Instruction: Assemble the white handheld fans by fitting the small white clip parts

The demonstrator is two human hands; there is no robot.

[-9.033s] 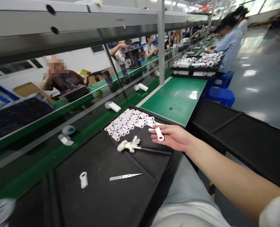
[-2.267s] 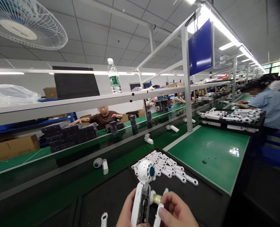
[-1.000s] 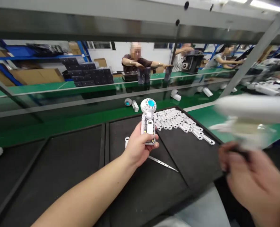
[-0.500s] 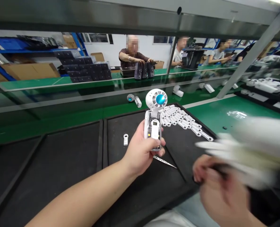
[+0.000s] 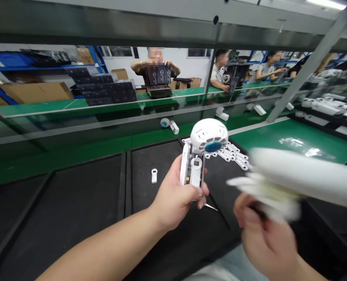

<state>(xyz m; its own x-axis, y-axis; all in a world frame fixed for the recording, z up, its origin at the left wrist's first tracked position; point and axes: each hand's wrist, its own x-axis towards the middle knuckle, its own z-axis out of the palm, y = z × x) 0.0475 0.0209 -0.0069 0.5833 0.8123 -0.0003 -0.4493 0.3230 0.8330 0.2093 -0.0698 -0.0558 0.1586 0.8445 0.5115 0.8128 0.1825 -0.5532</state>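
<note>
A white handheld fan (image 5: 210, 132) with a blue-centred round head stands upright in my left hand (image 5: 173, 195). Its handle is open at the front, showing inner parts and a narrow white plate (image 5: 196, 171) with a small dark window; my thumb lies over the plate's lower end. To the right, my right hand (image 5: 267, 238) is closed around the underside of a large white object (image 5: 308, 175) with thin pointed flaps, too blurred to name. A small white cover piece (image 5: 154, 175) lies on the black tray (image 5: 88, 199) left of the fan. A pointed white strip (image 5: 211, 207) shows below it.
Several white cover pieces (image 5: 236, 156) lie piled behind the fan. More fans (image 5: 173, 127) rest on the green surface beyond. A slanted metal post (image 5: 302, 70) rises at right. Across the bench, a person (image 5: 155, 70) holds up a dark box near stacked dark boxes (image 5: 103, 88).
The fan has tipped forward, its blue centre now facing lower, and sits slightly further right. My right hand and the white object have shifted slightly left. The person opposite has raised a box.
</note>
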